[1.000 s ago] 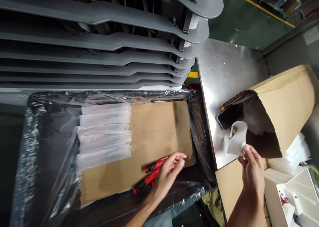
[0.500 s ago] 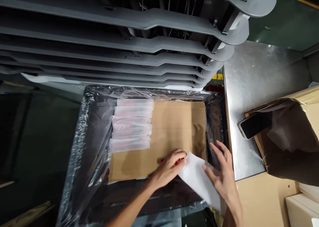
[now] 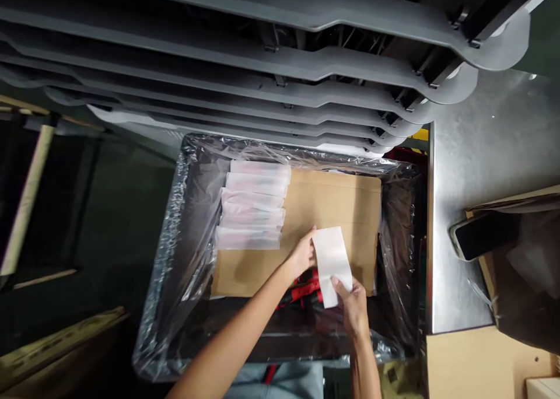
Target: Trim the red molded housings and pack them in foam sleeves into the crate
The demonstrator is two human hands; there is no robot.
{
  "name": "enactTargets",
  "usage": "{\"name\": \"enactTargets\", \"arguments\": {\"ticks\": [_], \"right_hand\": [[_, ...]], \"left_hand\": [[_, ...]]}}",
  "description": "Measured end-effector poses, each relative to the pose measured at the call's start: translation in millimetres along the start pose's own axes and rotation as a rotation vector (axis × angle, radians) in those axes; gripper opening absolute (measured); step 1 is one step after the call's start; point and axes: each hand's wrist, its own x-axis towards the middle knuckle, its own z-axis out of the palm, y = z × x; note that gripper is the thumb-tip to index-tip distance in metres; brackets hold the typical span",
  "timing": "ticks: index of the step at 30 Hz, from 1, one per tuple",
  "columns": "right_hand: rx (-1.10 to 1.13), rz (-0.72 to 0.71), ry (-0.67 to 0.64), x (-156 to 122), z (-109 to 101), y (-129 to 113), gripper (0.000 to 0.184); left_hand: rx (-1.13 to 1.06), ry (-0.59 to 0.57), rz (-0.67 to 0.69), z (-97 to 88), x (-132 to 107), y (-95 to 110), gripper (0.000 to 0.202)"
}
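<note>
Right hand (image 3: 353, 308) pinching a white paper sheet (image 3: 331, 259) above the red-handled tools (image 3: 304, 291), left hand (image 3: 301, 256) at the sheet's other edge, its grip hard to tell. A neat row of wrapped packs (image 3: 254, 206) already on the cardboard (image 3: 339, 209); those red tools not wrapped.

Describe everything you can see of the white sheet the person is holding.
The white sheet is a plain, soft-looking rectangle, longer than it is wide, with no visible print; it could be paper or thin foam, but that is hard to tell. It lies nearly flat to the view, slightly tilted. The left hand is against its left edge, and the right hand pinches its lower end. It sits over a cardboard sheet, and its lower end overlaps red-and-black objects.
</note>
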Motion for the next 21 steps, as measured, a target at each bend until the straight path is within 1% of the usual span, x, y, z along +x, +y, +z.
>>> {"name": "enactTargets", "arguments": {"ticks": [2,4,6,8,9,11,13,15,16,18,19,21], "right_hand": [[-0.021,-0.031,0.062,13,7,3,0.064],[-0.064,-0.054,0.088,21,14,3,0.064],[-0.122,-0.077,0.09,25,19,0,0.061],[-0.188,-0.095,0.079,26,18,-6,0.055],[-0.22,-0.098,0.07,26,16,-9,0.052],[-0.268,-0.082,0.049,25,7,-15,0.049],[-0.293,-0.039,0.047,23,-3,-13,0.049],[-0.296,0.034,0.054,20,-8,-2,0.049],[-0.289,0.081,0.05,18,-6,8,0.049],[-0.251,0.19,0.017,16,5,31,0.049],[-0.219,0.247,-0.006,16,15,44,0.049],[-0.139,0.358,-0.04,19,37,68,0.051]], "left_hand": [[-0.089,-0.12,-0.191,1.6,-10,-23,0.062],[-0.175,-0.22,-0.302,5.5,-20,-45,0.062],[-0.264,-0.254,-0.333,10.7,-22,-60,0.052],[-0.339,-0.234,-0.315,15.0,-18,-63,0.037],[-0.372,-0.213,-0.292,15.9,-14,-60,0.031],[-0.436,-0.164,-0.211,13.2,-8,-45,0.023],[-0.507,-0.098,-0.078,3.8,-7,-21,0.027],[-0.572,-0.016,0.073,-10.5,-12,5,0.035],[-0.597,0.025,0.14,-18.0,-16,18,0.038],[-0.627,0.089,0.229,-30.5,-25,38,0.042],[-0.635,0.108,0.253,-34.6,-29,44,0.043],[-0.644,0.126,0.27,-37.7,-34,51,0.044]]}}
